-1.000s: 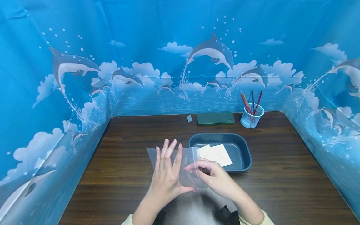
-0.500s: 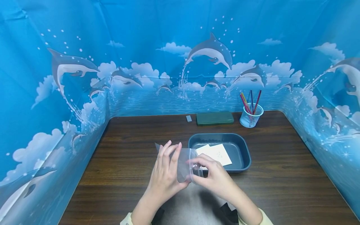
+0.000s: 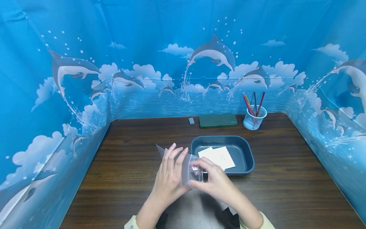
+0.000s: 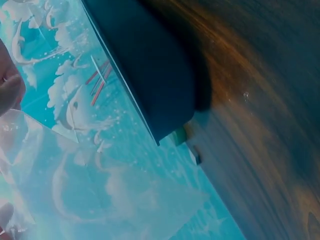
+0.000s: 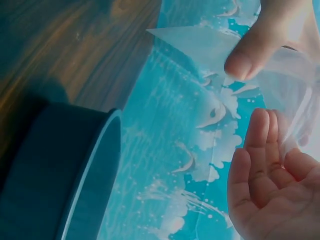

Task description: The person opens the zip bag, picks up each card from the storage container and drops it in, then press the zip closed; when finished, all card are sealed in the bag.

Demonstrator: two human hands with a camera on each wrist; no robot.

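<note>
Right now I have the clear plastic film (image 3: 185, 171) between both hands above the table (image 3: 134, 152), its long axis slanting from a pointed far-left corner to the near right. My right grip (image 3: 217, 181) curls round its right end; my left grip (image 3: 168, 178) pinches the middle, fingers fairly straight. The right is nearer the dark tray (image 3: 243, 157), whose rim and white papers (image 3: 221, 158) stand just beyond it, blocking low forward travel.

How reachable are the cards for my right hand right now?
Probably yes: your right hand is close to the open-topped tray and the cards lie exposed, though it would likely have to release the bag first.
</note>
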